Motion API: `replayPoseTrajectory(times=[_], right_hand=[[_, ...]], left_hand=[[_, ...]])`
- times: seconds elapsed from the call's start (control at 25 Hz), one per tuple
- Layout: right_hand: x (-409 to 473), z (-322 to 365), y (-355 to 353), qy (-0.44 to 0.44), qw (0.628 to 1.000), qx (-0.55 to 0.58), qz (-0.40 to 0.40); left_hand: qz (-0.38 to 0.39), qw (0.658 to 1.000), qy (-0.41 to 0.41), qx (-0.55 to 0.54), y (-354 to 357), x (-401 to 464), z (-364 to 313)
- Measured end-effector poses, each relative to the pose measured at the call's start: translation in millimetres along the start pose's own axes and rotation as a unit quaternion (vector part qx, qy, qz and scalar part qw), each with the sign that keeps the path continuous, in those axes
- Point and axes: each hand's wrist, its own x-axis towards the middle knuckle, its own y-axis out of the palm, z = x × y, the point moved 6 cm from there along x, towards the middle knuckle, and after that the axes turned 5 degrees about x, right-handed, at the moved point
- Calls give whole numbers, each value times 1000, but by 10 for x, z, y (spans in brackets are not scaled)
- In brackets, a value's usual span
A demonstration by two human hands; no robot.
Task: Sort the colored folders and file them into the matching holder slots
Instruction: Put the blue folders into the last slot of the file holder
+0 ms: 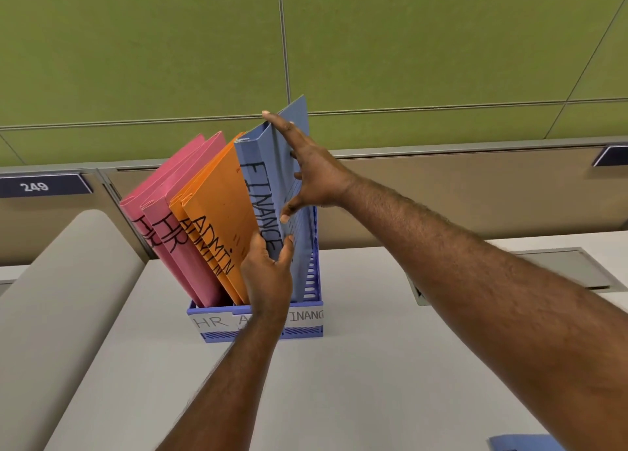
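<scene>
— What can you read from there?
— Plenty! Two pink folders (176, 226) marked HR, two orange folders (221, 212) marked ADMIN, and the blue folder (265, 178) reads FINANCE, all standing in the blue holder (306, 309).
— Grips?
— I see my left hand (266, 273) pinching the blue folder's lower edge, my right hand (312, 175) spread open against its side.
— Holder labels?
— HR, then an A; my wrist hides the rest, then INANC. Wall plate (37, 186) says 249.
</scene>
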Motion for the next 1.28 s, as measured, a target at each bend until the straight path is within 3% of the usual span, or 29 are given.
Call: replayPoseTrajectory(times=[0.64, 0.84, 1.04, 1.28], right_hand=[[-367, -241, 537, 48, 998, 13, 27], [-693, -233, 560, 71, 993, 96, -13], [-1612, -393, 698, 146, 977, 128, -85], [-3286, -566, 937, 245, 956, 75, -145]], left_hand=[[27, 997, -75, 21, 91, -349, 412], [34, 996, -83, 29, -94, -405, 305], [34, 994, -106, -20, -447, -805, 277], [123, 986, -113, -5, -660, -1764, 427]])
